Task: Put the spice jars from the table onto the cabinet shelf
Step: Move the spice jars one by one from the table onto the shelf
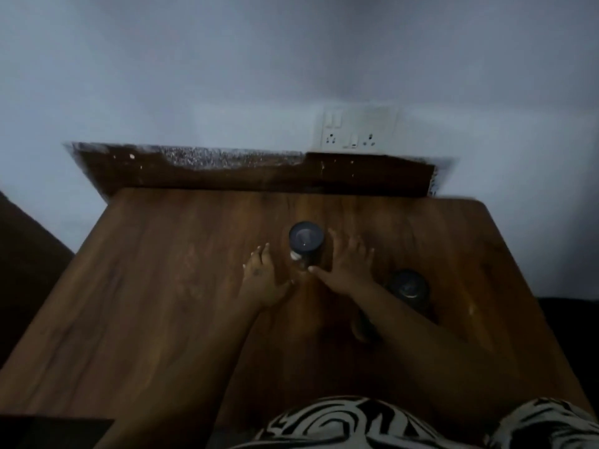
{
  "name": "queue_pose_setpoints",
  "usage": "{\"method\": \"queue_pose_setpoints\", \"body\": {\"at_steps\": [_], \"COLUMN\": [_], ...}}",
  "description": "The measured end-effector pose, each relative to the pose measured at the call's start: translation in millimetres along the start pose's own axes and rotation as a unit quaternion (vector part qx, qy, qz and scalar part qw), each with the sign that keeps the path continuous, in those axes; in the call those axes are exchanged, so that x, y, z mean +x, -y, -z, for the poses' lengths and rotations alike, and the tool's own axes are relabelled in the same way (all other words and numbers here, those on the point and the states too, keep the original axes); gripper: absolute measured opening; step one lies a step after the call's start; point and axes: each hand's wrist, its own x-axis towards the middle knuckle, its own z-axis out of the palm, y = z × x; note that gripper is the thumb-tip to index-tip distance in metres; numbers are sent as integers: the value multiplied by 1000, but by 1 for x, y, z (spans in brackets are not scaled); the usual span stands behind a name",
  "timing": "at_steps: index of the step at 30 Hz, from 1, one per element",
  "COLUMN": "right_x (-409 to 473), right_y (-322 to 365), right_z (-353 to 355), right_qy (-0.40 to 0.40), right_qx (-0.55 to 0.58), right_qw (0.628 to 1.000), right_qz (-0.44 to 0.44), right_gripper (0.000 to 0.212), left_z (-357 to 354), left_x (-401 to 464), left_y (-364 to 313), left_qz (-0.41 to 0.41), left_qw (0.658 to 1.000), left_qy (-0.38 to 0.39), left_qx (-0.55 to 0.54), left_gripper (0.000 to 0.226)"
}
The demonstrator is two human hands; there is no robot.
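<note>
My left hand [262,280] and right hand [348,265] flank dark-lidded clear spice jar [306,246] at centre of brown wooden table [162,286], fingers spread, nothing held. Second dark-lidded jar [409,288] near right, beside forearm. Risk: dim light, forearm knocks it over.

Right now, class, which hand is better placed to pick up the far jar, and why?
Right. The right hand has fingers beside the far jar and its thumb nearly at the base; the left hand lies apart.

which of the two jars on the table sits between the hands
The dark-lidded jar farther back, flanked by the left hand and right hand; the other jar stands right of the right forearm.
</note>
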Motion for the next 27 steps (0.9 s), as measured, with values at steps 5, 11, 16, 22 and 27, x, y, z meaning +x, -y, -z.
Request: {"method": "queue_pose_setpoints", "body": {"at_steps": [5, 11, 16, 22, 27], "right_x": [15, 57, 63, 50, 42], "right_y": [31, 58, 56, 47, 63], "right_z": [-32, -29, -27, -19, 10], "right_qy": [-5, -31, 46, 17, 82], "right_qx": [56, -36, -22, 77, 464], "right_qw": [998, 999, 999, 993, 866], "right_qz": [-28, 2, -11, -85, -170], "right_gripper": [111, 99, 82, 107, 78], "left_z": [2, 13, 23, 31, 35], "left_x": [-5, 2, 11, 20, 21], "left_y": [18, 45, 61, 61, 57], "left_qz": [-6, -13, 3, 57, 293], "left_qw": [999, 997, 989, 933, 604], "left_qy": [40, 68, 84, 108, 183], "left_qx": [-18, -41, -122, -339, -718], "left_gripper": [101, 100, 99, 88, 80]}}
